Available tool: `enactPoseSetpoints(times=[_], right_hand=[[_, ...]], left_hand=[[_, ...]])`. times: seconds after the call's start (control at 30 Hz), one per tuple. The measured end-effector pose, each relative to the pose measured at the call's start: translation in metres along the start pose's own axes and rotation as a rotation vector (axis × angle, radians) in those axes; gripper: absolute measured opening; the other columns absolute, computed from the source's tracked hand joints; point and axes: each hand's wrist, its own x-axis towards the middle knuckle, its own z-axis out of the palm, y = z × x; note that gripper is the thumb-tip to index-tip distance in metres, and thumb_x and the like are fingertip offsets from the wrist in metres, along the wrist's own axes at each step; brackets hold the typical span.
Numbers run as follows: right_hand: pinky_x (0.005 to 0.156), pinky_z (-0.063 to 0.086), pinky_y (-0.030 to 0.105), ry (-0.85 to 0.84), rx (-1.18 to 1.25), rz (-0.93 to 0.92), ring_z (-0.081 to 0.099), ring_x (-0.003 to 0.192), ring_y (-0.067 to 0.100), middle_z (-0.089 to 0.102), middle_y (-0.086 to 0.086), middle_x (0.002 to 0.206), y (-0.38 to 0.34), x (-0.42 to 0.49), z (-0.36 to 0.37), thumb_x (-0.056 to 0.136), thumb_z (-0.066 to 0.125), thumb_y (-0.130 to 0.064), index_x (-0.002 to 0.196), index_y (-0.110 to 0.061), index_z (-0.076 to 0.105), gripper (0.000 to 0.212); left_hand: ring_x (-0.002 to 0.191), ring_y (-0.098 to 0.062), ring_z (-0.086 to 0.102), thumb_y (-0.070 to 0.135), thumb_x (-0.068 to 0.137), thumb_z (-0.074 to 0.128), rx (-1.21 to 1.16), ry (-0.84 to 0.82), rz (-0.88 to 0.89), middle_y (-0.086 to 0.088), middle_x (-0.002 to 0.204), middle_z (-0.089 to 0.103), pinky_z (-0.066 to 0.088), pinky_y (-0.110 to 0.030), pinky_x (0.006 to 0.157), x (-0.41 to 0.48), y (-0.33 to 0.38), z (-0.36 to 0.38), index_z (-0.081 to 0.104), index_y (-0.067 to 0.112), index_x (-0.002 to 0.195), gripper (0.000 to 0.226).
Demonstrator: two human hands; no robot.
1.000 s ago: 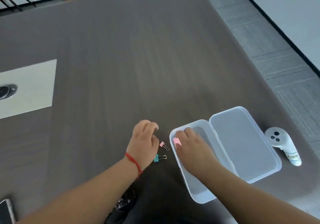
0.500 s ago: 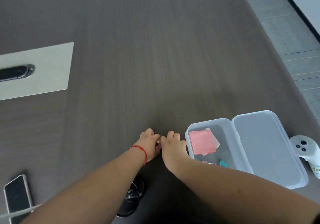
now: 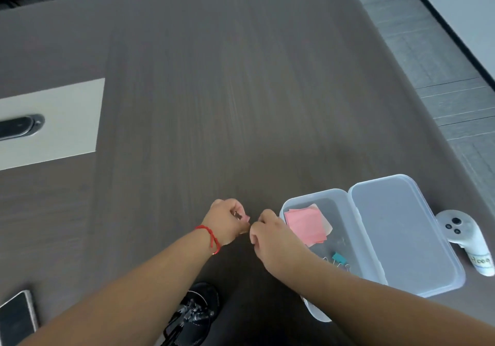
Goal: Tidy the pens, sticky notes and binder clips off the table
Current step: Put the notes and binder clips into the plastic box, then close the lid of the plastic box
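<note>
My left hand (image 3: pixel 226 221), with a red string on the wrist, pinches a small pink binder clip (image 3: pixel 243 217) just above the near table edge. Right beside it, my right hand (image 3: pixel 272 234) has its fingers curled together, and anything in them is hidden. Just right of that hand lies a clear plastic box (image 3: pixel 316 194) with its lid (image 3: pixel 401 234) folded open to the right. Inside the box are pink sticky notes (image 3: pixel 305 225) and a teal binder clip (image 3: pixel 339 257). No pens are in view.
A white controller (image 3: pixel 466 241) lies at the table's right edge beyond the lid. A phone (image 3: pixel 16 316) sits at the near left corner. A pale inset panel (image 3: pixel 67 120) with a dark cover lies at the left. Grey floor runs along the right.
My right hand left the box and came to the clips beside my left hand. The pink clip is now lifted in my left hand. The teal clip on the table is out of sight.
</note>
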Motion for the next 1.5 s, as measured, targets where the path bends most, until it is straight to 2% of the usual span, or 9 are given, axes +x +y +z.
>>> enactPoseSetpoints(times=[0.2, 0.37, 0.53, 0.7, 0.8, 0.9, 1.03, 1.23, 1.5], right_hand=[[0.066, 0.036, 0.016, 0.159, 0.183, 0.242, 0.048, 0.087, 0.02, 0.049, 0.008, 0.114, 0.077, -0.069, -0.031, 0.091, 0.049, -0.015, 0.095, -0.02, 0.057, 0.01], [0.073, 0.042, 0.021, 0.123, 0.313, 0.408, 0.054, 0.091, 0.02, 0.045, -0.007, 0.097, 0.102, -0.091, 0.004, 0.091, 0.051, -0.013, 0.094, -0.022, 0.062, 0.015], [0.095, 0.041, 0.024, 0.199, 0.45, 0.38, 0.055, 0.111, 0.018, 0.042, -0.008, 0.132, 0.099, -0.116, 0.003, 0.09, 0.056, -0.023, 0.114, -0.03, 0.059, 0.026], [0.078, 0.042, 0.026, 0.547, 0.38, 0.469, 0.058, 0.101, 0.017, 0.046, -0.009, 0.134, 0.131, -0.146, -0.032, 0.09, 0.056, -0.02, 0.114, -0.028, 0.061, 0.025], [0.091, 0.046, 0.037, 0.518, 0.346, 0.661, 0.054, 0.114, 0.026, 0.042, 0.001, 0.144, 0.179, -0.147, -0.032, 0.088, 0.06, -0.027, 0.128, -0.025, 0.05, 0.041], [0.098, 0.044, 0.045, 0.389, 0.427, 0.839, 0.05, 0.122, 0.033, 0.039, 0.008, 0.146, 0.219, -0.142, -0.026, 0.088, 0.058, -0.04, 0.141, -0.024, 0.035, 0.06], [0.09, 0.04, 0.035, 0.401, 0.729, 0.932, 0.053, 0.119, 0.032, 0.05, 0.011, 0.141, 0.24, -0.141, -0.029, 0.09, 0.055, -0.047, 0.145, -0.021, 0.032, 0.065], [0.081, 0.048, 0.039, 0.498, 0.626, 0.837, 0.062, 0.09, 0.027, 0.07, 0.009, 0.095, 0.221, -0.173, -0.067, 0.09, 0.05, -0.044, 0.105, -0.018, 0.061, 0.032], [0.065, 0.048, 0.022, 0.399, 0.453, 0.53, 0.062, 0.079, 0.004, 0.064, -0.015, 0.087, 0.116, -0.199, -0.109, 0.082, 0.068, -0.04, 0.111, -0.034, 0.058, 0.031]], left_hand=[[0.071, -0.017, 0.061, 0.01, 0.071, 0.069, 0.034, -0.323, 0.417, -0.005, 0.097, 0.051, 0.054, -0.028, 0.069, -0.041, 0.097, -0.001, 0.065, 0.013, 0.083, 0.013], [0.103, -0.029, 0.056, 0.012, 0.078, 0.063, 0.487, -0.481, 0.522, -0.01, 0.12, 0.045, 0.045, -0.028, 0.088, -0.042, 0.115, 0.062, 0.061, 0.011, 0.112, 0.033], [0.139, -0.029, 0.026, 0.025, 0.083, 0.061, 0.583, -0.405, 0.535, -0.009, 0.152, 0.022, 0.027, -0.039, 0.115, -0.038, 0.117, 0.084, 0.029, 0.025, 0.146, 0.071], [0.136, -0.025, 0.025, 0.018, 0.079, 0.058, 0.426, -0.103, 0.597, -0.001, 0.153, 0.019, 0.028, -0.033, 0.113, -0.032, 0.136, 0.054, 0.034, 0.028, 0.141, 0.068], [0.127, -0.023, 0.034, 0.02, 0.076, 0.061, 0.275, 0.09, 0.47, -0.002, 0.141, 0.031, 0.031, -0.031, 0.106, -0.032, 0.134, 0.051, 0.042, 0.025, 0.134, 0.061], [0.117, -0.029, 0.044, 0.023, 0.074, 0.065, -0.087, 0.194, -0.044, -0.01, 0.131, 0.038, 0.041, -0.037, 0.103, -0.04, 0.122, 0.06, 0.043, 0.017, 0.129, 0.059], [0.115, -0.031, 0.05, 0.031, 0.081, 0.065, -0.675, -0.153, -0.677, -0.012, 0.127, 0.047, 0.047, -0.05, 0.091, -0.059, 0.111, 0.06, 0.044, 0.015, 0.121, 0.048], [0.118, -0.035, 0.052, 0.042, 0.089, 0.054, -0.749, -0.402, -0.662, -0.017, 0.127, 0.053, 0.032, -0.058, 0.106, -0.071, 0.105, 0.055, 0.048, 0.012, 0.117, 0.041], [0.126, -0.033, 0.047, 0.049, 0.088, 0.051, -0.814, -0.493, -0.642, -0.015, 0.136, 0.05, 0.028, -0.06, 0.108, -0.075, 0.1, 0.043, 0.045, 0.013, 0.13, 0.055]])
